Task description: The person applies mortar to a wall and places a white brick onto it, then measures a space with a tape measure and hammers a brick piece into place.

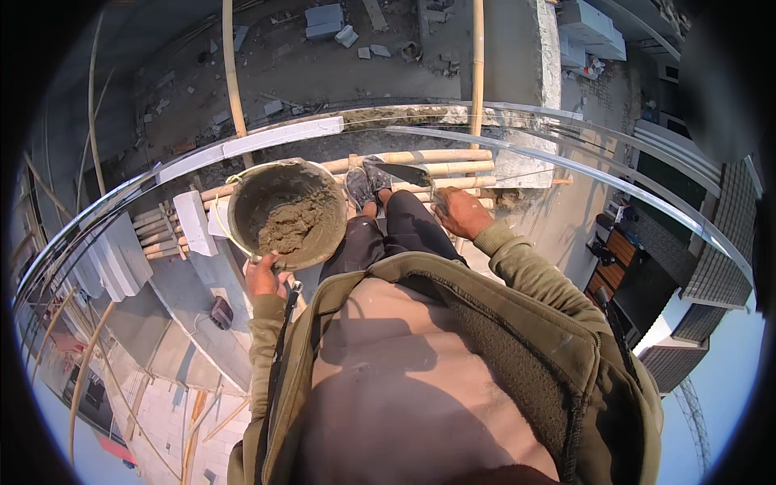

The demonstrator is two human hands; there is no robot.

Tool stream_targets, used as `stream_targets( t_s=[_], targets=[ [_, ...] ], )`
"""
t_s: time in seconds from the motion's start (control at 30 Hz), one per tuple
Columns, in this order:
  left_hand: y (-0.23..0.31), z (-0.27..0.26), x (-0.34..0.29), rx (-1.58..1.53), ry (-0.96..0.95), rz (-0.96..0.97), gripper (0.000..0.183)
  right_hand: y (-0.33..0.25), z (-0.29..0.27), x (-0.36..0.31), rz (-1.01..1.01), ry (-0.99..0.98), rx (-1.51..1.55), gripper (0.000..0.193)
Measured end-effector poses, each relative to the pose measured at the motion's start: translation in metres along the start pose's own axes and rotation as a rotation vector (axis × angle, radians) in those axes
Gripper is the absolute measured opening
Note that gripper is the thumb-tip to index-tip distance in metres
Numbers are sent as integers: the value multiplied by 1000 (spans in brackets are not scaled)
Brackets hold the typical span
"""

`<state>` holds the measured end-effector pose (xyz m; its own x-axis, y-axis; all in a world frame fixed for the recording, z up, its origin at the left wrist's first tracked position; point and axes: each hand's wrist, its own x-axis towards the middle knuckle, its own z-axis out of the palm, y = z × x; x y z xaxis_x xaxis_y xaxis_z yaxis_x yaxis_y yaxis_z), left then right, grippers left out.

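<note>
A round, mortar-smeared bucket (242, 212) is at my left front, with a lump of wet grey-brown mortar (299, 226) inside. My left hand (265, 276) is closed on its near rim, thumb on the edge. A pale yellow handle (222, 218) hangs on the bucket's left side. My right hand (463, 214) is closed around the handle of a trowel (404, 172). The trowel's blade points left, above my shoes and apart from the bucket. The trowel's grip is mostly hidden by my fingers.
I stand on bamboo poles (453, 168) lashed as a platform, high above the ground. A row of white blocks (283, 136) tops the wall ahead. Upright bamboo poles (478, 65) rise beyond it. More white blocks (191, 222) stand left of the bucket.
</note>
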<state>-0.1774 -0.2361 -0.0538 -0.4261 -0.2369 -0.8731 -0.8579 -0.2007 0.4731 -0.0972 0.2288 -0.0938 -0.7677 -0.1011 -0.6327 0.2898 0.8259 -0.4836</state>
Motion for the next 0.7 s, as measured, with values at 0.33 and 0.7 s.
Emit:
stream_targets(
  t_s=[0.33, 0.7],
  targets=[
    [32, 121, 24, 166, -340, 462, 44, -131, -29, 74, -132, 290, -151, 21],
    [29, 168, 5, 245, -465, 699, 48, -102, -31, 65, 47, 291, -290, 20]
  ],
)
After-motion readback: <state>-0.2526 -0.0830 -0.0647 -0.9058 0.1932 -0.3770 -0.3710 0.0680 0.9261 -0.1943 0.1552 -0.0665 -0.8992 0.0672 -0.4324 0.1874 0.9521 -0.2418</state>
